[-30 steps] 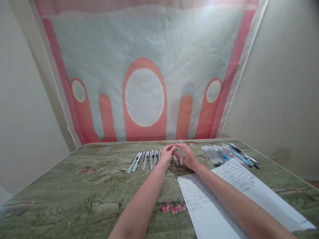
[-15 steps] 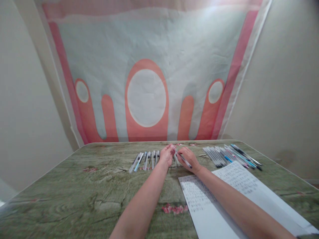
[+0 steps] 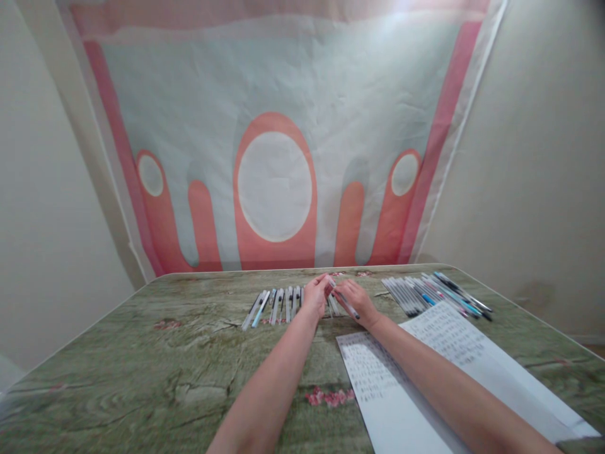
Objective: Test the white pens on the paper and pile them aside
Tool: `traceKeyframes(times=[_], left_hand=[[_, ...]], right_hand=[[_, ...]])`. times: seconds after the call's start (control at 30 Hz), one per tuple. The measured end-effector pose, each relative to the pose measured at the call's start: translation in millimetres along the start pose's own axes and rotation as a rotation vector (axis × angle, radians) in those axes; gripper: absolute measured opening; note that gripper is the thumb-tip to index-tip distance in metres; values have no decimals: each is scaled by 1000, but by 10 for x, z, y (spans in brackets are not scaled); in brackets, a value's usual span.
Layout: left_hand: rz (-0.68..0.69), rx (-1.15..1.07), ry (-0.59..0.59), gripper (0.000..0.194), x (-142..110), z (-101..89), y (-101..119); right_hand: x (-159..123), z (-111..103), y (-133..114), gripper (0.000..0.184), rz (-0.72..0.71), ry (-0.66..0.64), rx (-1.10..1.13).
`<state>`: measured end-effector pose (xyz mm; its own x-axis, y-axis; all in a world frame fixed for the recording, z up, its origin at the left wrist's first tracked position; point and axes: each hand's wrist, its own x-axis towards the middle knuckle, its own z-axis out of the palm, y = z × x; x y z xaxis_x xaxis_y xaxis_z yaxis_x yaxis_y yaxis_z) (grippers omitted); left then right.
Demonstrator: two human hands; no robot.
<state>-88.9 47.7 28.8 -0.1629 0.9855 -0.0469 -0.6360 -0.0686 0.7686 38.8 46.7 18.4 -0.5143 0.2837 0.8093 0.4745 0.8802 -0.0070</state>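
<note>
"While both hands meet near the far edge of the table [image 3: 142, 366], what is the right one doing?"

"The right hand [image 3: 360, 299] has its thumb and fingers closed on a slim, pale-barrelled pen [image 3: 348, 306]. It slants, with its dark end towards the wrist and its other end up by the left fingertips."

"And the left hand [image 3: 315, 296]?"

"Its fingers are bent and drawn close together beside the pen's upper end. Whether they pinch it, I cannot tell; they are too small and partly hidden."

"What lies around them?"

"To the left of the left hand, a row of pens [image 3: 276, 306], mostly pale and greyish with dark bits, set roughly side by side. One near the row's left end is light blue [image 3: 261, 309]. A few more slim pale pieces [image 3: 334, 306] show between the two hands."

"And over on the right?"

"A fanned bunch of pens [image 3: 409, 296], mostly grey and clear, with blue, pink and black among them. Nearer the person, the handwritten paper [image 3: 362, 366] lies under the line of the right forearm [image 3: 439, 378], its upper corner close to that bunch."

"The surface itself?"

"A wood-grain print with pink blossoms [image 3: 329, 396]. Behind it hangs a pale cloth [image 3: 378, 75] with coral arches and white ovals."
</note>
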Motion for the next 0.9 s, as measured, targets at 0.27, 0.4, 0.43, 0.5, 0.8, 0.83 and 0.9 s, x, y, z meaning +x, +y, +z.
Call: traceKeyframes(times=[0.27, 0.4, 0.43, 0.5, 0.8, 0.83, 0.9], left_hand=[[1, 61, -28, 25, -47, 45, 15], [-6, 62, -44, 28, -44, 70, 11], [-3, 69, -46, 29, -44, 82, 3], [16, 99, -41, 33, -55, 119, -24], [194, 1133, -513, 21, -513, 438, -136], [199, 1269, -618, 21, -610, 455, -136], [258, 1426, -751, 24, -818, 457, -139]], right_hand=[[-38, 4, 32, 16, -27, 23, -54], [-19, -22, 28, 16, 6, 23, -87], [-8, -39, 25, 16, 35, 11, -104], [16, -88, 33, 16, 106, -13, -143], [-80, -330, 463, 27, 541, 55, -271], [-113, -347, 517, 28, 567, 29, -282], [-179, -379, 605, 29, 588, -49, -295]])
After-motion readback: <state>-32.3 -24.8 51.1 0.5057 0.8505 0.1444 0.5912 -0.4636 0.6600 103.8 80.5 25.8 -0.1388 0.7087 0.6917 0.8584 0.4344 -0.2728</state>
